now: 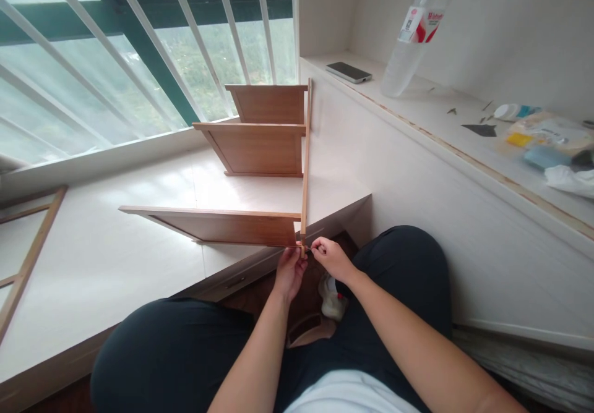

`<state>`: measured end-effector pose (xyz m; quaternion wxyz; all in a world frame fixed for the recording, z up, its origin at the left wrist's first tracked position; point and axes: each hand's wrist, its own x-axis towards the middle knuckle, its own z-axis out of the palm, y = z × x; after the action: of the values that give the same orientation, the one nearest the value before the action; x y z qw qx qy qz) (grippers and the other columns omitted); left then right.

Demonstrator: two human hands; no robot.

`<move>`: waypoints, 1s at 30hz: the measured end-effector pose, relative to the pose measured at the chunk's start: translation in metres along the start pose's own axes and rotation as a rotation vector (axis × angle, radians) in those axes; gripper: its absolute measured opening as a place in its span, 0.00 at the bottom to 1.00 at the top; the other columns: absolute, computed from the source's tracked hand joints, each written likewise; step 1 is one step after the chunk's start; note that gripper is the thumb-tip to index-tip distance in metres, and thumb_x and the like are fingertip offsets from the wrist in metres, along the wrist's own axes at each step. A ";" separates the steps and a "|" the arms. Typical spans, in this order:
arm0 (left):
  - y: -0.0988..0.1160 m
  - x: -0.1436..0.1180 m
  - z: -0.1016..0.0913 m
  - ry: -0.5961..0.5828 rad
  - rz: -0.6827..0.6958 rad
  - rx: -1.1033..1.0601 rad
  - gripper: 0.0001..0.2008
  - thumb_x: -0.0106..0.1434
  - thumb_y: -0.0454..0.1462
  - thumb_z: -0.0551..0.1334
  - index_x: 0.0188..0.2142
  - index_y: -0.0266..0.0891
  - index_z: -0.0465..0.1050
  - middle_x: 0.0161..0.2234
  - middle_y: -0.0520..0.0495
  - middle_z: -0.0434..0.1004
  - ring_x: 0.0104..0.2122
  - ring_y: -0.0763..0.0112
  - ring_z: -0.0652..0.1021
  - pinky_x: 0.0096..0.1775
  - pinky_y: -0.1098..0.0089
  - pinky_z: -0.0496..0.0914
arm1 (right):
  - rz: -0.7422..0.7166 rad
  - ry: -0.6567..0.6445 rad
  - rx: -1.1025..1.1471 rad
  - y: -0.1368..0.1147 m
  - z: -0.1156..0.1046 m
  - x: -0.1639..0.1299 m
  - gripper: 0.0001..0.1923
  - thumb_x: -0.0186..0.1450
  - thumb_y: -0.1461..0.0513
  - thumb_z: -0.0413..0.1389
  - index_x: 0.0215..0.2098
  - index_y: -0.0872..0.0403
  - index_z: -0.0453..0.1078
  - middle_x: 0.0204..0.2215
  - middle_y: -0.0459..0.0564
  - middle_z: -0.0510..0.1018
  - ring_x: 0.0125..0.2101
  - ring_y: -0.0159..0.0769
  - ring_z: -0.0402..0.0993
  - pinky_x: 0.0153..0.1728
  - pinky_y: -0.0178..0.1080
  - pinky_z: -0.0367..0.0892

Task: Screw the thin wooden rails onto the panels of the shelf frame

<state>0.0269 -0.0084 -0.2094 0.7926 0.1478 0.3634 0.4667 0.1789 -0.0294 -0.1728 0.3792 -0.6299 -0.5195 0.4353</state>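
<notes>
A wooden shelf frame stands on the white ledge, made of a long upright side rail and three brown panels joined to it. The nearest panel meets the rail's low end just above my hands. My left hand grips that low end of the rail from below, fingers curled around the corner. On the rail's other side, my right hand is closed in a pinch against the joint. Whatever sits between its fingertips is too small to make out.
At left lies another wooden frame on the white ledge. Barred windows rise behind. The right-hand shelf carries a phone, a tilted plastic bottle, a small white bottle and plastic packets. My knees flank the work.
</notes>
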 end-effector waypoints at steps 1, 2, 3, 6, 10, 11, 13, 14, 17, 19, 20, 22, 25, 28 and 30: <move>0.000 0.000 -0.001 0.000 0.000 0.006 0.19 0.51 0.37 0.78 0.41 0.38 0.76 0.35 0.49 0.81 0.30 0.78 0.77 0.30 0.79 0.68 | -0.002 0.003 -0.009 0.002 0.001 0.002 0.05 0.63 0.60 0.55 0.33 0.53 0.70 0.18 0.38 0.62 0.22 0.31 0.58 0.26 0.35 0.54; 0.000 0.000 -0.002 -0.001 0.001 0.011 0.20 0.51 0.37 0.78 0.41 0.38 0.76 0.35 0.49 0.81 0.30 0.78 0.77 0.31 0.78 0.69 | -0.008 0.002 -0.018 0.003 0.002 0.003 0.05 0.63 0.60 0.55 0.33 0.53 0.70 0.18 0.38 0.62 0.22 0.31 0.59 0.26 0.35 0.55; 0.000 0.000 -0.003 -0.002 0.002 0.017 0.20 0.52 0.38 0.78 0.42 0.38 0.77 0.35 0.49 0.81 0.30 0.78 0.77 0.31 0.78 0.69 | -0.014 0.000 -0.028 0.005 0.002 0.004 0.05 0.63 0.60 0.54 0.33 0.53 0.70 0.18 0.38 0.62 0.21 0.31 0.59 0.26 0.35 0.55; 0.000 0.001 -0.004 0.006 0.000 0.033 0.21 0.51 0.38 0.78 0.43 0.39 0.77 0.34 0.50 0.81 0.30 0.78 0.78 0.31 0.78 0.69 | -0.028 -0.015 -0.090 0.007 0.003 0.006 0.04 0.63 0.62 0.54 0.33 0.52 0.70 0.19 0.38 0.64 0.22 0.31 0.61 0.27 0.34 0.56; 0.000 0.001 -0.004 0.019 -0.004 0.052 0.22 0.50 0.39 0.78 0.43 0.39 0.77 0.33 0.50 0.81 0.30 0.77 0.77 0.31 0.77 0.69 | -0.058 -0.036 -0.211 0.009 0.001 0.006 0.04 0.64 0.63 0.54 0.35 0.51 0.71 0.20 0.39 0.67 0.22 0.31 0.64 0.27 0.34 0.55; 0.000 0.001 -0.004 0.018 -0.004 0.053 0.22 0.50 0.39 0.79 0.43 0.39 0.77 0.33 0.50 0.81 0.30 0.77 0.77 0.31 0.77 0.69 | -0.062 -0.036 -0.227 0.010 0.001 0.007 0.04 0.64 0.63 0.54 0.35 0.51 0.71 0.20 0.40 0.68 0.22 0.32 0.64 0.27 0.34 0.55; 0.000 0.000 -0.004 0.018 -0.006 0.054 0.22 0.50 0.40 0.79 0.43 0.39 0.77 0.34 0.50 0.81 0.30 0.78 0.77 0.31 0.77 0.69 | -0.061 -0.032 -0.242 0.011 0.000 0.007 0.04 0.64 0.63 0.54 0.35 0.51 0.71 0.20 0.40 0.68 0.22 0.32 0.64 0.27 0.34 0.55; 0.000 0.000 -0.004 0.018 -0.007 0.055 0.22 0.50 0.40 0.79 0.42 0.39 0.77 0.34 0.49 0.81 0.30 0.78 0.77 0.31 0.77 0.69 | -0.060 -0.027 -0.244 0.011 0.000 0.007 0.04 0.64 0.63 0.54 0.35 0.51 0.71 0.20 0.40 0.68 0.22 0.32 0.64 0.27 0.34 0.55; -0.001 0.000 -0.003 0.024 -0.006 0.063 0.23 0.49 0.41 0.79 0.43 0.39 0.77 0.35 0.49 0.81 0.30 0.78 0.76 0.31 0.76 0.68 | -0.064 -0.022 -0.243 0.012 -0.001 0.007 0.04 0.65 0.63 0.54 0.35 0.51 0.71 0.19 0.40 0.68 0.22 0.32 0.64 0.26 0.34 0.55; -0.001 0.000 -0.003 0.027 0.001 0.067 0.23 0.49 0.41 0.79 0.43 0.40 0.77 0.36 0.49 0.81 0.29 0.78 0.76 0.32 0.76 0.68 | -0.072 -0.023 -0.250 0.011 -0.001 0.007 0.04 0.65 0.63 0.54 0.35 0.51 0.71 0.19 0.40 0.68 0.22 0.32 0.64 0.26 0.34 0.55; -0.002 -0.001 -0.002 0.029 0.005 0.068 0.24 0.49 0.42 0.79 0.43 0.40 0.77 0.36 0.49 0.81 0.29 0.78 0.76 0.32 0.76 0.68 | -0.074 -0.025 -0.256 0.011 -0.001 0.007 0.04 0.65 0.63 0.54 0.36 0.51 0.71 0.19 0.40 0.68 0.22 0.32 0.64 0.26 0.34 0.55; -0.003 -0.001 -0.002 0.037 0.013 0.072 0.24 0.48 0.43 0.79 0.43 0.40 0.76 0.35 0.50 0.81 0.29 0.78 0.75 0.31 0.75 0.68 | -0.076 -0.028 -0.270 0.010 -0.001 0.006 0.04 0.65 0.63 0.54 0.35 0.51 0.72 0.19 0.40 0.68 0.22 0.32 0.65 0.27 0.34 0.55; -0.004 -0.002 -0.001 0.052 0.019 0.079 0.25 0.47 0.44 0.79 0.43 0.40 0.76 0.34 0.51 0.80 0.28 0.78 0.75 0.30 0.75 0.67 | -0.083 -0.030 -0.283 0.008 -0.002 0.007 0.04 0.65 0.63 0.54 0.35 0.51 0.72 0.19 0.40 0.69 0.22 0.32 0.65 0.27 0.34 0.55; -0.005 -0.002 -0.001 0.057 0.011 0.083 0.26 0.47 0.44 0.79 0.43 0.41 0.76 0.34 0.51 0.80 0.27 0.78 0.75 0.30 0.75 0.67 | -0.111 -0.018 -0.287 0.007 -0.001 0.007 0.04 0.65 0.63 0.54 0.37 0.51 0.72 0.20 0.41 0.69 0.23 0.33 0.65 0.27 0.34 0.56; -0.004 -0.002 -0.001 0.053 0.007 0.087 0.26 0.47 0.45 0.79 0.43 0.41 0.76 0.33 0.51 0.79 0.27 0.78 0.75 0.30 0.75 0.67 | -0.132 -0.014 -0.296 0.007 -0.001 0.007 0.05 0.66 0.62 0.54 0.38 0.51 0.72 0.21 0.41 0.69 0.23 0.34 0.66 0.28 0.34 0.56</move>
<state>0.0285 -0.0127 -0.2113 0.7738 0.1709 0.4037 0.4572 0.1827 -0.0238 -0.1800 0.3065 -0.6403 -0.6208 0.3328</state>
